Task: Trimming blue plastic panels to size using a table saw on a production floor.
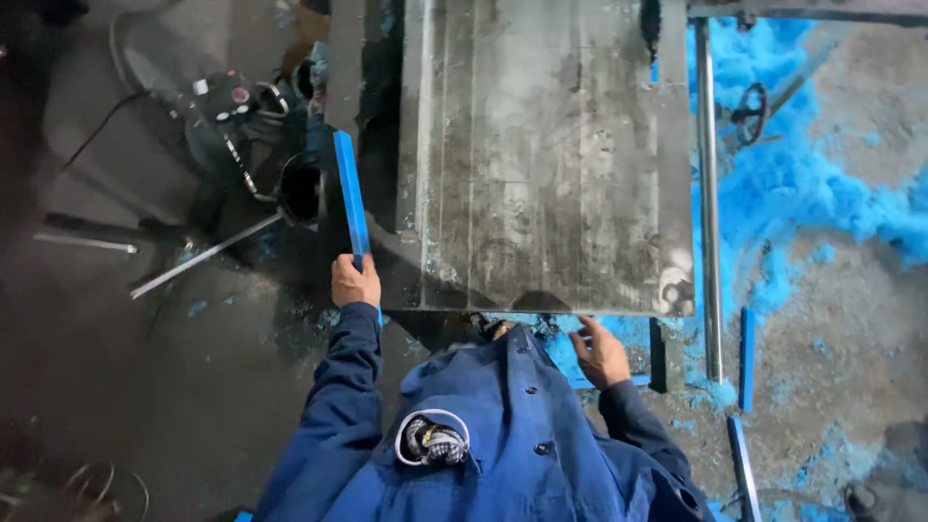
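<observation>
My left hand (355,281) is shut on the near end of a long blue strip (350,188), which points away from me along the left side of a grey metal machine table (541,164). My right hand (601,354) hangs open with fingers spread just below the table's front edge, over blue dust and another blue piece (609,381); it holds nothing. I wear a blue work jacket (503,435).
A steel rod (708,193) runs along the table's right side. Blue shavings (793,184) pile at the right. Blue strips (746,358) lie on the floor at lower right. Dark machine parts, cables and metal rods (203,256) sit at the left.
</observation>
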